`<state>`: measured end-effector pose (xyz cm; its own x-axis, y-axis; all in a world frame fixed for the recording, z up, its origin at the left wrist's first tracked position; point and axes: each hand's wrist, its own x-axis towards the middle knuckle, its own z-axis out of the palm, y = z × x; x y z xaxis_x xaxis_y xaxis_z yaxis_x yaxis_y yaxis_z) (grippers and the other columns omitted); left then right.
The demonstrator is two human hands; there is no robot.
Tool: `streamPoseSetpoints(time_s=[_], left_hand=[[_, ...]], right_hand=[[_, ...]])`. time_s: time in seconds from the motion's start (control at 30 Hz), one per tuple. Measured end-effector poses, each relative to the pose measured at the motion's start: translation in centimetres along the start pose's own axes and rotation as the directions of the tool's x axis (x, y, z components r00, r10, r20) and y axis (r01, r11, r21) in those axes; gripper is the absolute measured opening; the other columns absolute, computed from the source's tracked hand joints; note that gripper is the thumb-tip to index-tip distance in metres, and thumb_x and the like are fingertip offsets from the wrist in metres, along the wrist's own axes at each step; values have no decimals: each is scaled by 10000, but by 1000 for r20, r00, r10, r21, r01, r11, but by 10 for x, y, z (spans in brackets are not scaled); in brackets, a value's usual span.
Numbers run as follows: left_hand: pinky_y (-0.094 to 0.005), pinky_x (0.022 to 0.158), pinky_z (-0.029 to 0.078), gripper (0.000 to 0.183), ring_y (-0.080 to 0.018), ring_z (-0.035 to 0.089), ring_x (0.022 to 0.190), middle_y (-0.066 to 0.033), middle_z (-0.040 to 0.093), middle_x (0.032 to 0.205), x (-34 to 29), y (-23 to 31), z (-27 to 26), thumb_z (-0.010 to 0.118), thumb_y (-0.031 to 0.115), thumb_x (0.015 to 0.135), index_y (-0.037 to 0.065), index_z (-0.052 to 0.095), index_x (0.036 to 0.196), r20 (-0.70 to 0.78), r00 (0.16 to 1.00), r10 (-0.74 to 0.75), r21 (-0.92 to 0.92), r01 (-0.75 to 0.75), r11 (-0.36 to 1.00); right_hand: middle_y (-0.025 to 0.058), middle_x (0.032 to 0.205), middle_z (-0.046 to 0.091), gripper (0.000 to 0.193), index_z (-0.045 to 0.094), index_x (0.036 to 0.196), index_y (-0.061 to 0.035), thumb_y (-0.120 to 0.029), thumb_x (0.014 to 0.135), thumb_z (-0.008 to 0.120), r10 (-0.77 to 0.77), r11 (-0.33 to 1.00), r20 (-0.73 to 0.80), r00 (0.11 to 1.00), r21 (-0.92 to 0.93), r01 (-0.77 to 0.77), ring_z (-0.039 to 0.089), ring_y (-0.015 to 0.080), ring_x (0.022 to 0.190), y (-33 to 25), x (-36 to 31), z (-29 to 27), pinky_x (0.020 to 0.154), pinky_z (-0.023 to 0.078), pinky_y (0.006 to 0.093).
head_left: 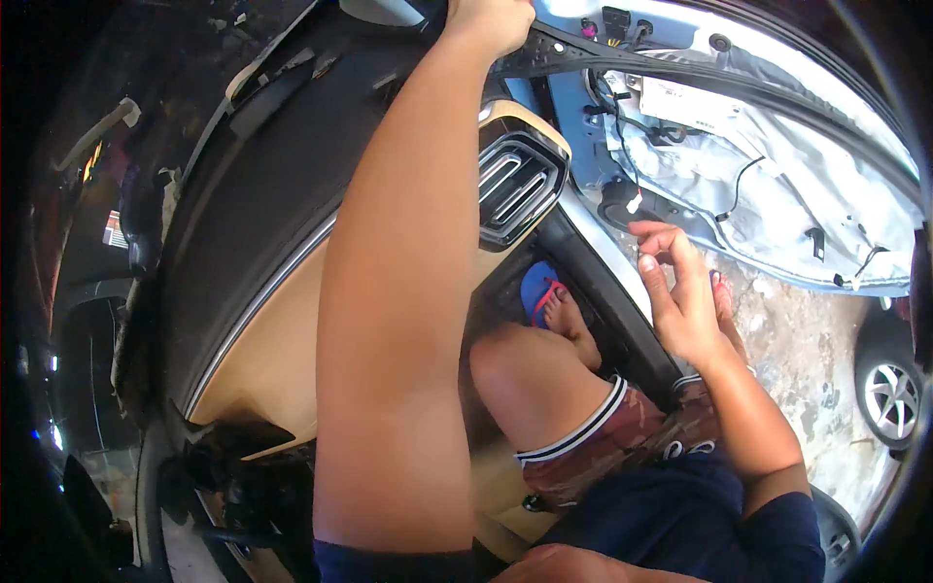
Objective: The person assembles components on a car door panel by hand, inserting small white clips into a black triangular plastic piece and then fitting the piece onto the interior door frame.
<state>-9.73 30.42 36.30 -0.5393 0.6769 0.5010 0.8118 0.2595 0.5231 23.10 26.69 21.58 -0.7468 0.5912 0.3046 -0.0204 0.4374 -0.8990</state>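
My left arm reaches across the dashboard [282, 160] to the upper edge of the view. There my left hand [492, 24] is beside the dark windshield pillar trim [544, 58]. Its fingers are cut off by the frame, so what it touches cannot be seen. My right hand [682, 296] hovers by the open door gap, fingers loosely bent and apart with nothing between them. Just beyond it a small white connector [635, 202] hangs on a thin wire from the door. An air vent [523, 185] with a tan surround lies between my two hands.
The open car door [768, 185] has its trim off, showing silvery film and loose wires. My bent knee [510, 369] and a blue sandal [537, 291] are in the footwell beside the door sill [612, 262]. Another car's wheel [889, 398] stands outside at right.
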Motion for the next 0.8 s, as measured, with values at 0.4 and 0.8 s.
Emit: streamPoseSetpoints(time_s=[0.4,0.8], left_hand=[[-400,815,558,181,-337,734,875,-215,741,886,-2,-12,-2,705,128,860,-41,709,926,18,999,31,-9,-31,999],[-243,698,450,451,-97,619,903,-37,713,1081,-21,9,-89,789,305,892,24,643,1214,768,625,-140,-47,273,961]], right_hand=[[170,1197,668,81,559,1070,-27,-65,1000,574,31,999,42,999,-16,-30,659,302,1020,-3,-13,-6,870,514,386],[153,1012,669,156,620,982,-13,-8,848,700,-634,772,-103,766,-19,636,660,360,960,-71,84,-19,844,533,428]])
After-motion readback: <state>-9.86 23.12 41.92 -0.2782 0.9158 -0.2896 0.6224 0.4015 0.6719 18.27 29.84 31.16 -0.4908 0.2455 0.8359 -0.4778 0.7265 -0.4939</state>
